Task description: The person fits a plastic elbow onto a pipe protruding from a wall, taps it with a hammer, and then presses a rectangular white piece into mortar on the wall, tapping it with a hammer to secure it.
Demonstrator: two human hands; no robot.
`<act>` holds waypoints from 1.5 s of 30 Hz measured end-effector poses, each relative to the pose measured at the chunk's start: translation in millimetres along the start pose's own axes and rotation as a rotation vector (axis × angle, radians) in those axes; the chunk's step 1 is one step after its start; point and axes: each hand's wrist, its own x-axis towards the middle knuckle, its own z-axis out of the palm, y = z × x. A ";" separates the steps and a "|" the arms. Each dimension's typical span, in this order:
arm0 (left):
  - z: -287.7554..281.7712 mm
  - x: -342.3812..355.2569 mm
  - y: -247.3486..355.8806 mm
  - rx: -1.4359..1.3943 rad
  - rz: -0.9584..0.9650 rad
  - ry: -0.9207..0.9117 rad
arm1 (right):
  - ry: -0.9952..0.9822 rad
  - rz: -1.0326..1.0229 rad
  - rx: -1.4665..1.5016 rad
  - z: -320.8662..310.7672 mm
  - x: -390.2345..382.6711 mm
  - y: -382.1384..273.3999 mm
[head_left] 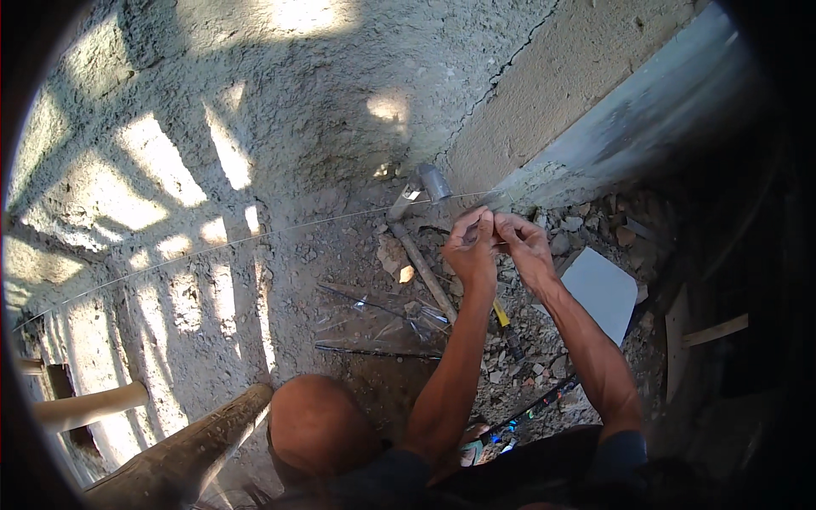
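Note:
My left hand point(472, 246) and my right hand point(527, 246) meet at the fingertips, thumbs and index fingers pinched together. Whatever lies between them is too small to make out. Just beyond the fingers a thin pale string point(297, 227) runs taut from the far left to the foot of the wall corner. Close to my left hand, a hammer point(425, 272) with a long wooden handle leans with its head by the wall. Beside that head is a grey pipe piece point(434, 182). Under my forearms lies a yellow and black tool point(502, 314), partly hidden.
A white flat panel point(599, 293) rests on rubble point(544, 374) to the right of my right forearm. Clear plastic wrapping point(374, 314) and a thin dark rod point(374, 351) lie on the dirt. Wooden poles point(187, 446) stand at lower left. A rough plastered wall point(314, 110) rises ahead.

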 end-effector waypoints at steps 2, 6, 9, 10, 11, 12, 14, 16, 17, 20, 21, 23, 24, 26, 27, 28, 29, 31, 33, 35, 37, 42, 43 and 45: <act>-4.2 3.7 3.5 -0.008 -0.066 0.014 | 0.044 0.017 -0.010 12.4 2.1 0.9; -23.6 16.5 -3.7 0.011 -0.100 0.025 | 0.107 0.167 0.245 42.0 5.9 -3.2; -35.9 17.1 -10.2 -0.060 -0.126 -0.034 | 0.136 0.134 0.220 38.3 24.2 13.0; -35.7 16.9 -10.7 -0.063 -0.129 -0.038 | 0.104 0.061 0.131 34.4 29.7 17.1; -35.7 17.1 -11.3 -0.140 -0.165 -0.040 | 0.109 0.059 0.128 30.1 31.8 21.8; -36.7 19.8 -10.2 -0.219 -0.192 -0.042 | 0.108 0.013 0.106 30.6 33.3 21.0; -39.3 29.8 -12.9 -0.158 -0.189 -0.037 | 0.109 -0.041 0.080 27.5 37.2 23.6; -40.2 38.2 -11.5 -0.083 -0.197 -0.023 | 0.162 -0.059 -0.221 22.5 39.7 35.0; -37.5 44.9 -11.2 -0.045 -0.179 -0.035 | 0.166 -0.058 -0.222 17.7 41.2 39.0; -32.6 60.8 -8.9 0.005 -0.141 -0.054 | 0.204 -0.116 -0.311 16.5 39.0 38.6; -31.6 64.2 -8.0 0.014 -0.118 -0.068 | 0.211 -0.117 -0.343 16.6 39.4 35.0; -29.3 69.4 -6.5 0.007 -0.104 -0.078 | 0.217 -0.114 -0.376 18.1 41.6 28.9; -26.5 69.8 -6.4 -0.007 -0.089 -0.096 | 0.205 -0.111 -0.368 19.3 43.6 24.9; -24.1 68.3 -5.2 -0.029 -0.099 -0.105 | 0.193 -0.105 -0.362 24.6 43.3 19.5; -24.3 69.0 -4.9 -0.049 -0.100 -0.116 | 0.188 -0.117 -0.320 30.7 43.0 15.3; -25.0 68.3 -4.8 -0.049 -0.099 -0.114 | 0.182 -0.129 -0.277 34.6 43.1 13.6; -26.5 66.2 -4.8 -0.065 -0.046 -0.152 | 0.178 -0.129 -0.276 36.2 43.9 15.5; -22.3 60.8 0.4 -0.085 -0.001 -0.193 | 0.167 -0.148 -0.180 32.9 45.8 22.7; -18.9 56.3 5.5 -0.070 -0.037 -0.135 | 0.161 -0.162 -0.072 35.2 47.9 30.4; -19.3 58.4 7.6 -0.048 -0.043 -0.129 | 0.157 -0.177 0.033 34.6 48.3 34.4; -25.2 65.1 6.1 -0.015 -0.034 -0.116 | 0.124 -0.152 0.112 41.8 49.7 36.0; -26.6 71.0 2.5 -0.008 -0.025 -0.096 | 0.053 -0.169 0.338 37.6 58.6 52.4; -26.3 71.3 2.8 -0.009 -0.026 -0.093 | 0.021 -0.169 0.399 35.2 59.3 54.7; -25.2 72.4 3.6 -0.013 -0.040 -0.130 | -0.011 -0.171 0.423 31.2 61.1 58.8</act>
